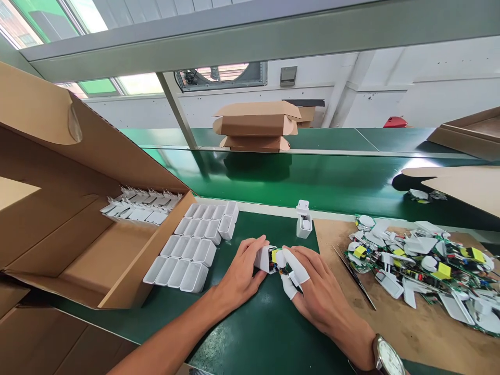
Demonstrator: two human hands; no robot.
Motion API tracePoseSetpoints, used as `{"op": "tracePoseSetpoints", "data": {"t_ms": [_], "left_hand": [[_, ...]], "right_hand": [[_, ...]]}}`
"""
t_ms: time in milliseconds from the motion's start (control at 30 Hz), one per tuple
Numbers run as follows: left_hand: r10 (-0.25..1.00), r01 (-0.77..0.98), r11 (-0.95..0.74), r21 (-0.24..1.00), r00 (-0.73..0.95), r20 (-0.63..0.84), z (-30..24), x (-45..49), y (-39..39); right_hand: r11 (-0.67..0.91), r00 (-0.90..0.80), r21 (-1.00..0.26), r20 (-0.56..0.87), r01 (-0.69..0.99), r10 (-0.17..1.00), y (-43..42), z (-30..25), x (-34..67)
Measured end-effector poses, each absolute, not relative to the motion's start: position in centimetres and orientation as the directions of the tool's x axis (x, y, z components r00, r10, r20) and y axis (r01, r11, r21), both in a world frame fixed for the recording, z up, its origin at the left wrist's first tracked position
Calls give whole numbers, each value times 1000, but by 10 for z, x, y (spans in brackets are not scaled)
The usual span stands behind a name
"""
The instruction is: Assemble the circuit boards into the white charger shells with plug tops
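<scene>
My left hand [244, 268] is closed around a small white plastic case [264, 259] lying on its side just above the green mat. At the case's open end sits a circuit board [276, 257] with a yellow block and a white round part; how far it is inside I cannot tell. My right hand [318, 289], with white finger cots on thumb and index finger, grips the board's outer end. Beyond my hands, a white case with its top part raised [304, 224] stands upright. Rows of open white cases [189, 263] lie to the left.
A large open cardboard box [128, 260] at left holds rows of white pieces [142, 204]. On a brown board [332, 291] at right lie tweezers [356, 280] and a heap of circuit boards [422, 265]. Behind runs a green conveyor belt [336, 179]; flat boxes [255, 125] sit beyond.
</scene>
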State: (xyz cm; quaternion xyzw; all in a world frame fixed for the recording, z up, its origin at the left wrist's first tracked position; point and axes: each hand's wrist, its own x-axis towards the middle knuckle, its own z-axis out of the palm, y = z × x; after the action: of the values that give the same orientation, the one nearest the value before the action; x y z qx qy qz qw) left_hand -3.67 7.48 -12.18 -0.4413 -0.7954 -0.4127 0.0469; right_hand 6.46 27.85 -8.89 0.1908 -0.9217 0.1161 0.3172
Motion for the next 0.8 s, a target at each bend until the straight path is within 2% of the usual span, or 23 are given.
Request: {"op": "tracePoseSetpoints", "data": {"t_ms": [200, 267, 400, 467, 533, 700, 800], "left_hand": [[660, 715, 333, 615, -642, 390, -123, -31, 76], [682, 714, 272, 645, -616, 394, -124, -31, 75], [742, 619, 142, 772, -582, 331, -126, -30, 74], [753, 552, 130, 824, -595, 280, -126, -28, 75], [745, 483, 125, 867, -622, 239, -126, -27, 75], [723, 313, 78, 946, -671, 163, -120, -27, 76], [703, 272, 97, 957, -699, 127, -116, -27, 75]], "right_hand": [[874, -749, -140, 588, -466, -305, 277, -90, 64], [849, -771, -247, 584, -468, -255, 277, -88, 65], [706, -842, -554, 527, -441, -113, 280, -83, 66], [654, -860, -621, 502, -433, -93, 283, -84, 65], [657, -865, -622, 492, -426, -96, 284, -89, 62], [704, -836, -510, 501, -494, -224, 281, -104, 55], [726, -796, -453, 567, -516, -212, 279, -108, 53]]}}
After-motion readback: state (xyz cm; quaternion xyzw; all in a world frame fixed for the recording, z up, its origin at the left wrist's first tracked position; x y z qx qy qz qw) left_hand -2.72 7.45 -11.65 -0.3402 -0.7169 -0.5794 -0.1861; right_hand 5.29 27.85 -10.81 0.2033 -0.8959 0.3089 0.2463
